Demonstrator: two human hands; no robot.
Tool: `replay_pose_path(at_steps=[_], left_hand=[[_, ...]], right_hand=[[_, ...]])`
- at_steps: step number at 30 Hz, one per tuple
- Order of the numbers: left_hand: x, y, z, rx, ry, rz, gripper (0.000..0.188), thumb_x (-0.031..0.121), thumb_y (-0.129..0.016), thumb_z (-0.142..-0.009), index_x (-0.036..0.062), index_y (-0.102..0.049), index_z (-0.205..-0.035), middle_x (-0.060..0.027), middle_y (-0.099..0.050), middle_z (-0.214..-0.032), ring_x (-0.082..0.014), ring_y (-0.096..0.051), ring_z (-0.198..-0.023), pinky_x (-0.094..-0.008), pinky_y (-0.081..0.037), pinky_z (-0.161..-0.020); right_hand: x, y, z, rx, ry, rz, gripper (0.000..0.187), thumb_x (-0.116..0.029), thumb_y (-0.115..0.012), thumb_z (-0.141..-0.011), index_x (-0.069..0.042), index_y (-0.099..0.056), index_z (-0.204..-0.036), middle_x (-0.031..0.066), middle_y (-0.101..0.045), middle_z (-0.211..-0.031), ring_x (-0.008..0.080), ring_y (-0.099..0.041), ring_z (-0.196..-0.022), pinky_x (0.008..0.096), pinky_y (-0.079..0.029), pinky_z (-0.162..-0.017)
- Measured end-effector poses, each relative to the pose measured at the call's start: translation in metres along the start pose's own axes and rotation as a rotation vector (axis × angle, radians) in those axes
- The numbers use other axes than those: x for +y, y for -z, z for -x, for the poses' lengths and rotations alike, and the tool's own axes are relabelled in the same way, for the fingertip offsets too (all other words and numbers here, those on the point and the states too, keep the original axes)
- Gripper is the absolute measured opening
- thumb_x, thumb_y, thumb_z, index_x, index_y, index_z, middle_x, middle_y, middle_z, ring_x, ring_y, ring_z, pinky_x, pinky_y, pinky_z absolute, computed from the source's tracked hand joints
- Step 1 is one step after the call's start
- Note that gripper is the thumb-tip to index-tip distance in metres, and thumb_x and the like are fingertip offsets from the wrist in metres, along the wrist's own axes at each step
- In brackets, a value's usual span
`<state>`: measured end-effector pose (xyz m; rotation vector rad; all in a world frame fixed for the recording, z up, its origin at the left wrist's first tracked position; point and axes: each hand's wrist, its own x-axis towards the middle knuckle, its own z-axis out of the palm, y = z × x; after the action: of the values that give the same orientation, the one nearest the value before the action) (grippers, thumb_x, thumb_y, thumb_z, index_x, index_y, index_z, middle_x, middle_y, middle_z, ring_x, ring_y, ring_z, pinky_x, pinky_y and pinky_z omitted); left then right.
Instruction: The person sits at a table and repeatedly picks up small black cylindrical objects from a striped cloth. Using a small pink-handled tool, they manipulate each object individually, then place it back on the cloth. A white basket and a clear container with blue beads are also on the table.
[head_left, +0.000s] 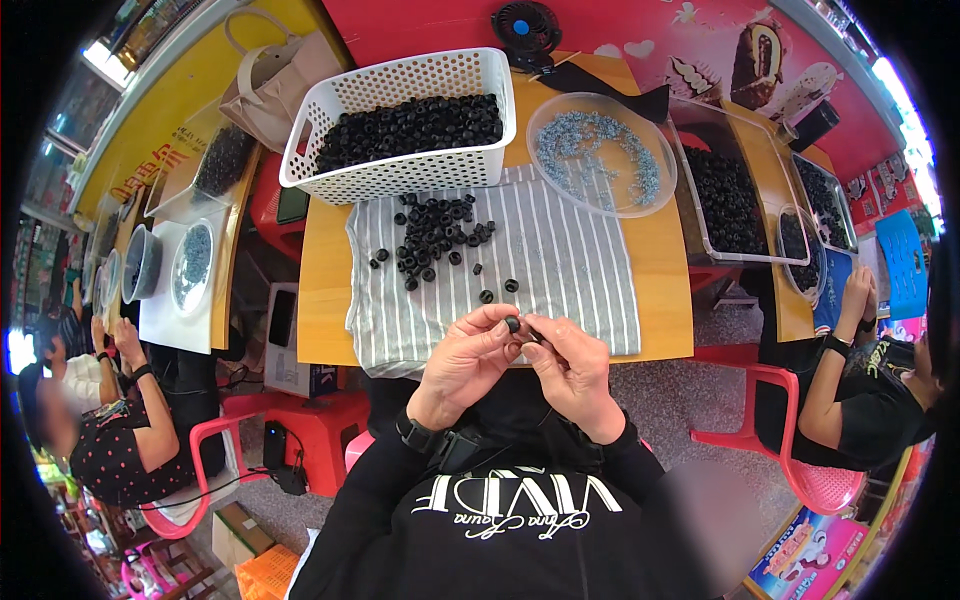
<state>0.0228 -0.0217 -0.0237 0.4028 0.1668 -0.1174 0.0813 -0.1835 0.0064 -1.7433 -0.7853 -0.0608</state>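
The left hand [462,362] pinches a black piece [512,324]; at its four o'clock, I cannot tell the right hand [577,372]'s grip. This fingerwork likely needs steadiness next.

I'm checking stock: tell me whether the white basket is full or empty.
Neither: the white basket is partly filled. Black round pieces heap inside it, and its bare back wall shows above them.

Wooden table [325,270]: grey striped cloth [570,270], white perforated basket [400,184], round clear tray [612,165].
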Motion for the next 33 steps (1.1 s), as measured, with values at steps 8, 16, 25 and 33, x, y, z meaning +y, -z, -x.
replay_pose_path(at_steps=[8,16,25,33], left_hand=[[-0.005,-0.002,0.000,-0.004,0.047,0.002,0.022,0.011,-0.057,-0.097,0.0004,-0.063,-0.116,-0.0101,-0.068,-0.105,-0.0159,-0.064,-0.090,-0.0326,-0.051,-0.085],[-0.009,0.002,0.000,-0.034,0.027,0.011,0.023,0.010,-0.056,-0.097,-0.0017,-0.064,-0.115,-0.0119,-0.069,-0.105,-0.0173,-0.066,-0.091,-0.0325,-0.052,-0.083],[-0.013,0.002,0.001,-0.006,0.005,0.002,0.022,0.012,-0.056,-0.098,-0.0020,-0.064,-0.114,-0.0117,-0.069,-0.105,-0.0174,-0.066,-0.091,-0.0340,-0.053,-0.085],[-0.015,-0.006,0.000,-0.006,-0.034,-0.007,0.021,0.010,-0.060,-0.096,-0.0018,-0.067,-0.111,-0.0108,-0.070,-0.103,-0.0152,-0.064,-0.089,-0.0288,-0.051,-0.082]], right_hand=[[0.007,0.004,-0.002,0.029,0.110,0.111,0.028,-0.007,-0.075,-0.080,-0.001,-0.068,-0.107,0.0093,-0.062,-0.070,0.0210,-0.059,-0.052,0.0305,-0.044,-0.047],[0.006,0.009,-0.002,-0.002,0.083,0.098,0.028,-0.010,-0.075,-0.081,0.000,-0.067,-0.106,0.0087,-0.061,-0.070,0.0200,-0.059,-0.052,0.0305,-0.044,-0.047],[0.007,0.012,-0.002,-0.046,0.063,0.079,0.026,-0.010,-0.075,-0.081,0.000,-0.068,-0.104,0.0089,-0.060,-0.069,0.0203,-0.060,-0.052,0.0306,-0.044,-0.047],[0.007,0.012,-0.002,-0.053,0.004,-0.017,0.024,-0.008,-0.075,-0.081,0.000,-0.070,-0.103,0.0088,-0.060,-0.068,0.0174,-0.055,-0.050,0.0294,-0.041,-0.046]])
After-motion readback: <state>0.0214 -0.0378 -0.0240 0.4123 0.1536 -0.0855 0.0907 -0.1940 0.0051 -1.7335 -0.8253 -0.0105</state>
